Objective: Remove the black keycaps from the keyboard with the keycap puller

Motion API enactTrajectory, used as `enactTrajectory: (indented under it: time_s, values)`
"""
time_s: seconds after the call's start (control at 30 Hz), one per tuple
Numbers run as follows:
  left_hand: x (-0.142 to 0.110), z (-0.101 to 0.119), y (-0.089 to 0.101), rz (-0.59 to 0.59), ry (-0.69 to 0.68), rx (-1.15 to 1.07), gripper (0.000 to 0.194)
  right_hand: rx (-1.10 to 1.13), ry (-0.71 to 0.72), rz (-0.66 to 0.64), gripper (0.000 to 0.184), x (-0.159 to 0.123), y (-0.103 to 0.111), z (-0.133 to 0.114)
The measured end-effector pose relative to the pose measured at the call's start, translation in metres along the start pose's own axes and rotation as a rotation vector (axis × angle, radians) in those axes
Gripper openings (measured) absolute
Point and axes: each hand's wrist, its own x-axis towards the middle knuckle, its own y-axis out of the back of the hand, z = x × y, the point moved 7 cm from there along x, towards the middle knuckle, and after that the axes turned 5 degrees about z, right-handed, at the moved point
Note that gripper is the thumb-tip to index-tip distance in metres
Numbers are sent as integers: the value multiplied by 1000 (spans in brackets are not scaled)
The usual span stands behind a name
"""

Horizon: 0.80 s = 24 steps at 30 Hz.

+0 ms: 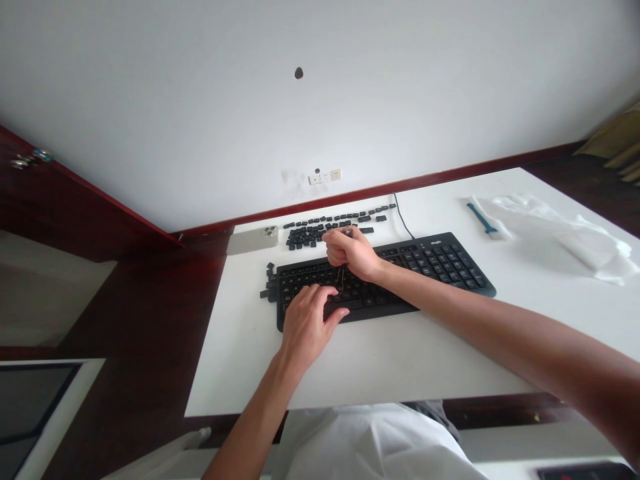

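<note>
Wire keycap puller [341, 277], its prongs pointing down among the keys of a black keyboard [440, 261], held in the closed fist of the right hand [351, 253]. The left hand [307, 327] lies open, fingers spread on the keys, gripping nothing. Risks: a slanted pull could let the wire slip or strain a key mount, and a knock from either wrist could scatter the loose keycaps [305, 235] behind the keyboard (the edge of the white table [400, 363] lies close by). Counted: two hands; one puller; one keyboard; keycaps in two groups, the rows and heap behind and a small pile [271, 283] at the keyboard's left end, too many to number exactly. Beyond: one phone [247, 241], one cable [403, 217], one blue-handled tool [483, 219] on one white cloth [555, 233].
</note>
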Motion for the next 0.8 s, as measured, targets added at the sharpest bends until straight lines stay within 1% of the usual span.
enactTrajectory:
  time_s: [0.13,0.33,0.4,0.47,0.53,0.67,0.8]
  values:
    - [0,1,-1,-5,-12,12,29,70,-34,-34,48,0,-1,3]
    - [-3,1,-1,27,1,-25,27,143,-154,-46,51,-2,-5,8]
    - [-3,-2,2,64,38,-60,32,146,-181,-55,50,-3,-6,9]
    - [-2,-5,4,96,74,-71,42,150,-200,-78,49,-4,-8,9]
    - [-1,-6,5,97,79,-57,46,151,-217,-110,49,-6,-11,9]
    - [0,-4,4,79,57,-42,35,132,-216,-151,48,-12,-18,7]
    - [0,-3,5,91,65,-45,34,94,-176,-214,46,-20,-28,5]
